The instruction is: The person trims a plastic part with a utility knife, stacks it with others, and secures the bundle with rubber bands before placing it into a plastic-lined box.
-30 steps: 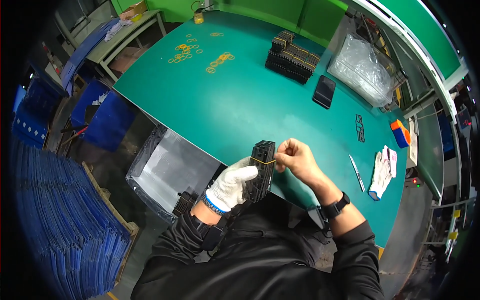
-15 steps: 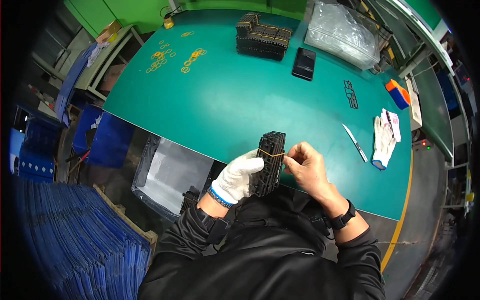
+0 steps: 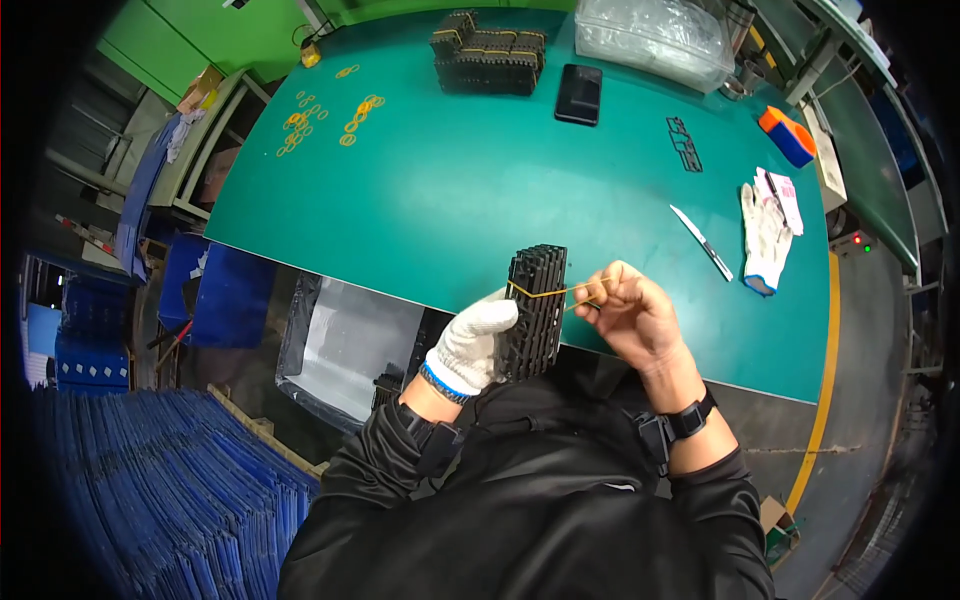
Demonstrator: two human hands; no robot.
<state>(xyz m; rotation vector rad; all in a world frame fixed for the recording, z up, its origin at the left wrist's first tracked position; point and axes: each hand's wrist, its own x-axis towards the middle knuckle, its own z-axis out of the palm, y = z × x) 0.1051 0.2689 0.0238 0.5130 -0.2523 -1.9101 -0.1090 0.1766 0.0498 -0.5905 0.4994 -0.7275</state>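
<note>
My left hand (image 3: 472, 342), in a white knitted glove with a blue cuff, grips a bundle of black slotted plastic parts (image 3: 536, 315) upright over the table's near edge. A yellow rubber band (image 3: 540, 294) lies across the bundle's upper part and stretches off to the right. Its pulled end is pinched in the bare fingers of my right hand (image 3: 632, 312), a short way from the bundle. The bundle's far side and the fingertips of my left hand are hidden.
On the green table (image 3: 430, 190) lie loose rubber bands (image 3: 298, 125), banded black stacks (image 3: 490, 65), a phone (image 3: 578, 95), a flat black part (image 3: 684, 145), a knife (image 3: 702, 243), and a spare glove (image 3: 764, 240). A lined bin (image 3: 350, 335) and blue sheets (image 3: 170, 490) are at left.
My right hand has drawn away to the right, stretching the rubber band out from the bundle. My left hand keeps its hold. The whole view has shifted slightly.
</note>
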